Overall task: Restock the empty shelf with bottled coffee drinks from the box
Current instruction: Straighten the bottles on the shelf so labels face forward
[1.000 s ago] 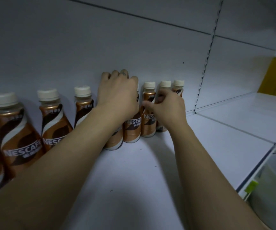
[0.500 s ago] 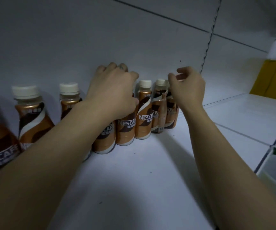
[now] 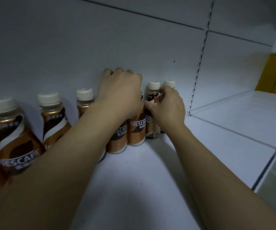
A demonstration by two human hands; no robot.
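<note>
**A:** How did the row read, from the left?

**B:** Bottled coffee drinks (image 3: 54, 120) stood upright along the back panel (image 3: 100, 47) of the shelf (image 3: 134, 188), caps on. The left hand (image 3: 122, 93) sat over the middle bottles (image 3: 135, 130), fingers curled down over their caps and gripping. It was in the same spot as half a second before.

**A:** And the right?

**B:** That was the change. Half a second earlier the right hand (image 3: 168, 110) was lifted clear by the row's end. Now it was down, thumb and fingers pinching the shoulder of the second-last bottle (image 3: 152, 90). The end bottle (image 3: 169, 84) stood free just beside.

**A:** Meaning?

**B:** Probably straightening and closing up the row, not adding to it. The row stopped short of the slotted upright (image 3: 198, 63), so restocking looked unfinished. The box was out of view.
</note>
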